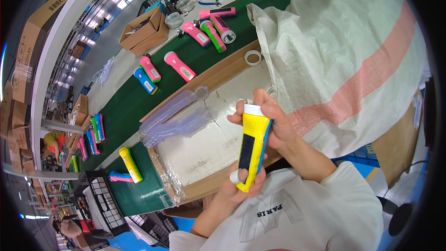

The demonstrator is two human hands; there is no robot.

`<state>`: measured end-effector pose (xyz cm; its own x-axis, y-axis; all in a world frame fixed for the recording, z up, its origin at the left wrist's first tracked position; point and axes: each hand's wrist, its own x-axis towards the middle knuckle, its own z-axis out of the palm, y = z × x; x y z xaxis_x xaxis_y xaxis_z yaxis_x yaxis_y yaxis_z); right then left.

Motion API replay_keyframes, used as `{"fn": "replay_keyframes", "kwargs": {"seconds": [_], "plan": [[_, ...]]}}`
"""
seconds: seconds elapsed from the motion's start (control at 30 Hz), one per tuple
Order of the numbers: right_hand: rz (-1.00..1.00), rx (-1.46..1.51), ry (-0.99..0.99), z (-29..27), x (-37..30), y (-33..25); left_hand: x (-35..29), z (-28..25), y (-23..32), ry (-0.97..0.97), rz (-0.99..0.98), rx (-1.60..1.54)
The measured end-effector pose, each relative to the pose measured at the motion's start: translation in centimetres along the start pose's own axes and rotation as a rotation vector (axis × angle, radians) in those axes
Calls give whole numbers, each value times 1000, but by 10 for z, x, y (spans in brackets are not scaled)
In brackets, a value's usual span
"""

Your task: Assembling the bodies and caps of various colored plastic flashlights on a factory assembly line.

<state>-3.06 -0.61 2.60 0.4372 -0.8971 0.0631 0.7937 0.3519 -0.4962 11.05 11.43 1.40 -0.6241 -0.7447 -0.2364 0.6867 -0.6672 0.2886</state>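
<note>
Torch [250,151], left of sack [344,65]: likely light, stiff; hold by barrel [258,142]. Left fingers [235,176] grasp tail [242,188], right fingers [274,112] head [256,110].

lettering spotted in 2 clear places, plus a bunch of tiny labels
so the white t-shirt [320,211] has 1 short word in dark capitals on the chest, sitting upside down from this angle over a grey printed design. the tall brown carton [28,49] at upper left has dark print on 2 faces: a slanted row of chinese characters near the top, and big digits with letters running up the side. pale stickers also show on a pink flashlight [176,62], a blue flashlight [143,78] and a pink-and-blue flashlight [191,29] on the green belt [125,102], but that print's too small to make out.
</note>
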Motion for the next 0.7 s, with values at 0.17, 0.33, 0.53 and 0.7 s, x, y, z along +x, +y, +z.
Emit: {"fn": "replay_keyframes", "kwargs": {"seconds": [0.17,0.33,0.53,0.7], "plan": [[-115,-374,-27,7,-11,-3,0,1,6,477,617,1595],[-73,-381,204,-10,0,12,15,-26,14,588,671,1737],[120,-78,157,-9,4,6,12,-26,11,605,574,1534],[58,-305,63,-5,7,11,4,-22,11,428,227,776]]}}
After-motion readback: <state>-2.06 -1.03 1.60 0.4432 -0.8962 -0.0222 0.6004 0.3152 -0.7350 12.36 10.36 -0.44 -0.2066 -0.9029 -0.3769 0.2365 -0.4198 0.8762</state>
